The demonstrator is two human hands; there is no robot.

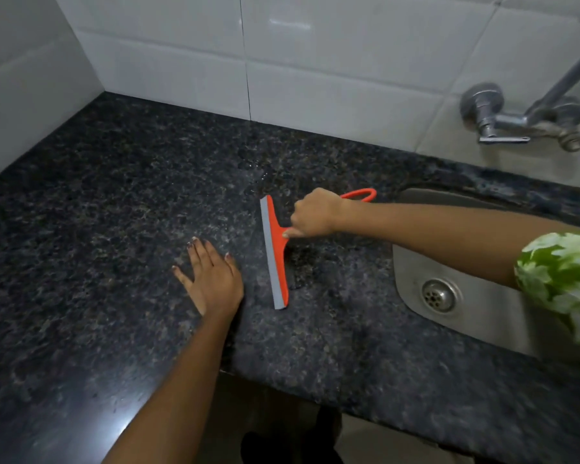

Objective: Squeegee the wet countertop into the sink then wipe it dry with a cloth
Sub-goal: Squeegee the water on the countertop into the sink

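Observation:
An orange squeegee [276,252] with a grey rubber blade lies with its blade on the dark speckled granite countertop [114,202], near the middle. My right hand [315,214] is shut on its orange handle, whose loop end sticks out behind the fist. My left hand [211,277] rests flat on the countertop just left of the blade, fingers spread, holding nothing. A small puddle of water [257,172] glistens behind the squeegee. The steel sink [412,272] with its round drain [438,295] sits to the right. No cloth is in view.
White tiled walls [315,61] meet in a corner at the back left. A metal wall tap [523,120] hangs above the sink. The counter's front edge runs diagonally at the bottom, with the floor below.

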